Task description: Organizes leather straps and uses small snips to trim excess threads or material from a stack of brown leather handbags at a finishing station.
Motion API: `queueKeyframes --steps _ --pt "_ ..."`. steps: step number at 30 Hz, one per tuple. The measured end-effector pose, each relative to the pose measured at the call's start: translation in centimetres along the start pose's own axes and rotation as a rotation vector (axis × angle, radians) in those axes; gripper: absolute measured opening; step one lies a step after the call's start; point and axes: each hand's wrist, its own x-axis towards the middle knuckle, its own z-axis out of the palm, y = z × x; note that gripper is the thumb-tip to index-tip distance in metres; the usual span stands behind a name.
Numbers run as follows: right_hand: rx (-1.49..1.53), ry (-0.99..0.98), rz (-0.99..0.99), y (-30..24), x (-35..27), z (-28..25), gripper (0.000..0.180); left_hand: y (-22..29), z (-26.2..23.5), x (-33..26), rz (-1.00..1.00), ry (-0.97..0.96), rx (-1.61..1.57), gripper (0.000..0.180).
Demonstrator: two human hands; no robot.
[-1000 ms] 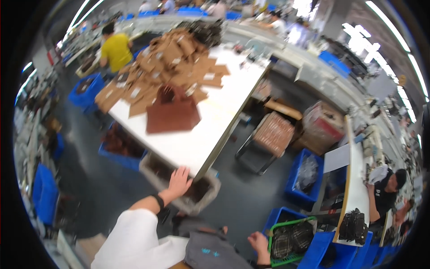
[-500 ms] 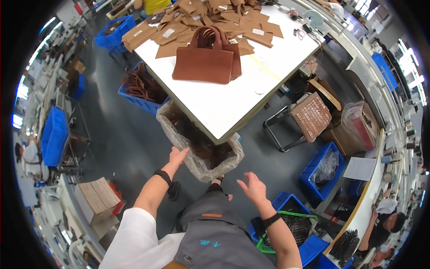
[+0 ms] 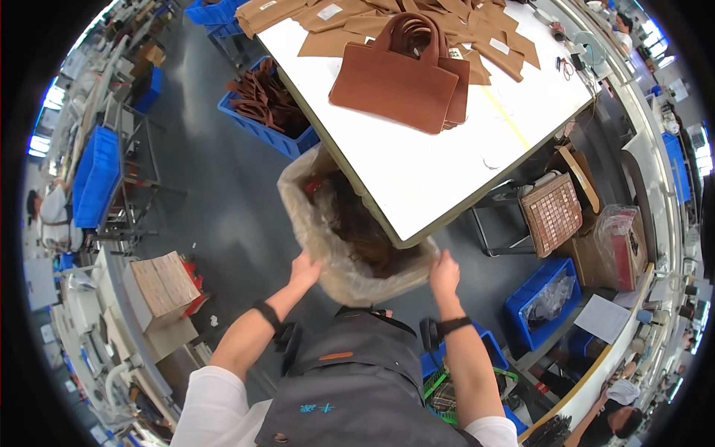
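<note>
Stacked cardboard boxes (image 3: pixel 165 287) on the grey floor, far left, well apart from the work. Blue crate (image 3: pixel 262 112) of brown leather straps beside the table's left edge, behind the bag. Left hand (image 3: pixel 305 270): fingers closed on the near-left rim of the clear plastic bag (image 3: pixel 328 246), black band at the wrist. The bag stands on the floor against the near corner of the white worktable (image 3: pixel 439 179), its mouth open and partly tucked under the table edge; contents are dark brown scraps (image 3: pixel 361 231), kind not clear at this size. Brown leather tote bags (image 3: pixel 398 78), lying flat in a short overlapping pile on the tabletop, handles pointing away; tan cut leather panels (image 3: pixel 350 18) spread beyond them. Right hand (image 3: pixel 445 272): gripping the near-right rim of the same bag, black watch at the wrist. Woven-seat stool (image 3: pixel 553 214) right of the table corner; blue bin (image 3: pixel 547 302) with a clear liner nearer the person. Handling note, as judgement: both hands should bunch enough plastic to hold firmly, pull evenly so the thin film does not tear, and draw the mouth clear of the table corner before lifting, keeping it upright so no scraps spill.
</note>
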Motion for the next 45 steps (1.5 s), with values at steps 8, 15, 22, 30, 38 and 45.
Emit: queueKeyframes --steps 8,15,22,30,38,45 --pt "0.010 -0.030 -0.086 -1.8 1.1 -1.7 0.018 3.8 -2.4 1.4 0.019 0.005 0.098 0.034" --pt "0.039 -0.020 -0.236 -0.9 -2.5 1.4 0.016 -1.2 -2.4 -1.5 0.131 0.001 -0.032 0.039" --pt "0.041 0.004 -0.296 -1.0 1.0 -0.5 0.017 0.6 -1.8 0.4 0.093 -0.010 -0.054 0.041" --pt "0.039 -0.230 -0.287 -0.7 1.7 -2.5 0.034 3.9 -1.7 1.9 -0.221 -0.196 -0.051 0.043" --pt "0.062 -0.242 -0.317 1.9 1.1 -4.6 0.050 4.2 -0.6 0.3 -0.232 -0.076 0.070 0.047" --pt "0.021 -0.354 -0.506 7.3 1.9 -9.6 0.039 8.8 0.5 -2.9 -0.345 0.384 0.336 0.066"
